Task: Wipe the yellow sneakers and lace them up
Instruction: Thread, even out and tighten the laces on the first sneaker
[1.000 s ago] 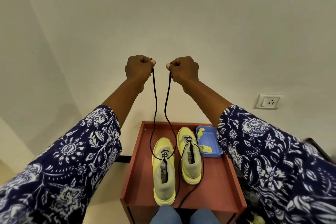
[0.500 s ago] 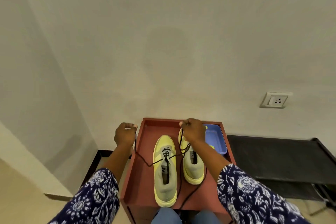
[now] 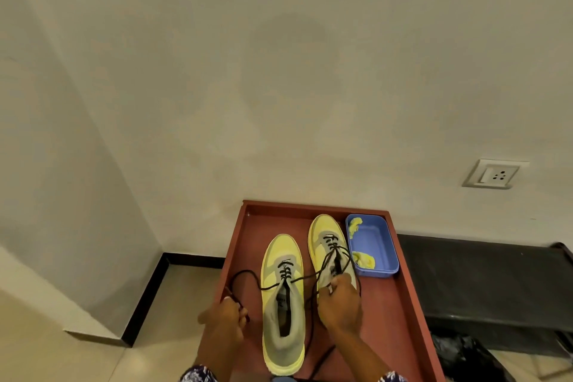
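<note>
Cream walls are filling most of the view above a red-brown tray table (image 3: 400, 313). Two yellow sneakers (image 3: 283, 304) are lying side by side on it, long axes running away from the person, toes pointing toward the wall. Just right, a blue tub (image 3: 379, 246) is sitting. Each end of the black lace (image 3: 248, 276) is being pinched: left hand (image 3: 224, 318) beside the tray's left edge, right hand (image 3: 339, 301) over the right sneaker's opening.

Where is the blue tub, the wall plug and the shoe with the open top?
Blue tub (image 3: 376, 236), head view: bare blue floor inside.
Wall plug (image 3: 495, 176), head view: white faceplate by the holes.
Left sneaker (image 3: 280, 250), head view: yellow toe.
</note>
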